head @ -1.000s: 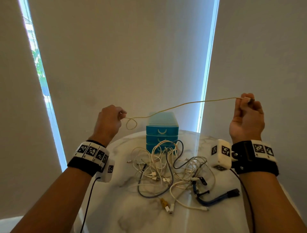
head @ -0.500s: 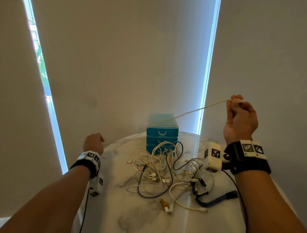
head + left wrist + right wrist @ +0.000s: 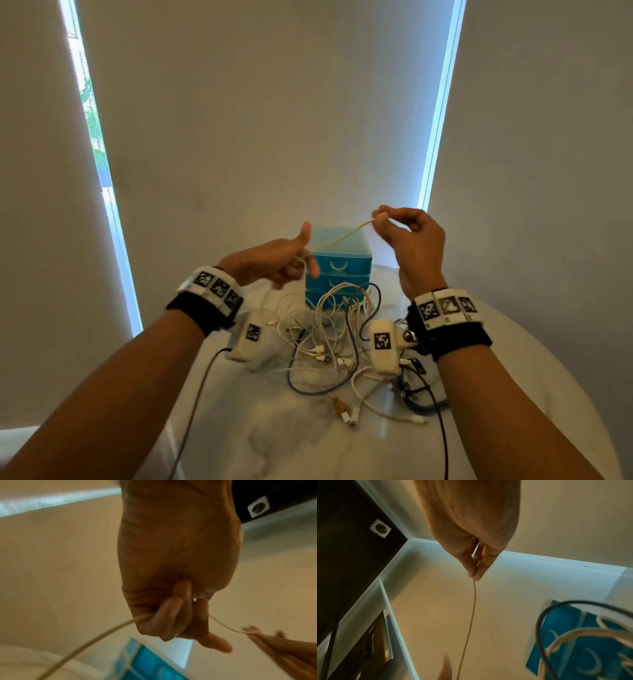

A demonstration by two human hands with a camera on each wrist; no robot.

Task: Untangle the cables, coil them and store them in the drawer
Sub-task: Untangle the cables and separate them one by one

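Observation:
A thin tan cable (image 3: 342, 237) runs between my two raised hands above the table. My right hand (image 3: 407, 236) pinches one end of it between thumb and forefinger (image 3: 475, 573), with the cable (image 3: 471, 622) trailing away from the fingertips. My left hand (image 3: 277, 262) has its fingers curled around the cable (image 3: 96, 638), thumb up, just left of the blue drawer unit (image 3: 340, 265). The unit's three drawers are shut. A tangle of white and dark cables (image 3: 329, 339) lies on the table in front of the unit.
The round white marble table (image 3: 281, 442) carries the tangle; a black strap and dark cable (image 3: 416, 394) lie at its right. Pale blinds with bright window gaps stand behind. Black sensor leads hang from both wrists.
My left hand, down at the table's left edge half a second ago, has come up to the middle and taken hold of the tan cable. My right hand has moved left and toward it.

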